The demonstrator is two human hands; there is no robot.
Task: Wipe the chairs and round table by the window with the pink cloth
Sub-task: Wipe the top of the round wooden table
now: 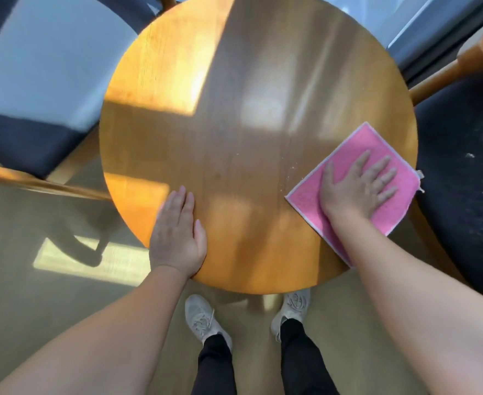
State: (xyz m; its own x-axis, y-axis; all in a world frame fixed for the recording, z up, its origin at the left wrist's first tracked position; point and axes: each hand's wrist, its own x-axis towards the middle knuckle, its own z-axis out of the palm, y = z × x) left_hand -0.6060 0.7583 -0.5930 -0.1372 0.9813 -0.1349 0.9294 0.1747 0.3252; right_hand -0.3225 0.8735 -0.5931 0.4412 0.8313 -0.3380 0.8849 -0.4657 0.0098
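The right hand (357, 186) lies flat on the pink cloth (345, 155), fingers spread apart, so that pressure covers a broad area for wiping. The cloth lies unfolded at the right edge of the round table (234, 124), under the palm and fingers, one corner overhanging the edge. The left hand (177, 238) rests open at the near left edge, fingers together, probably steadying the table. Crumbs (287, 172) lie just left of the cloth.
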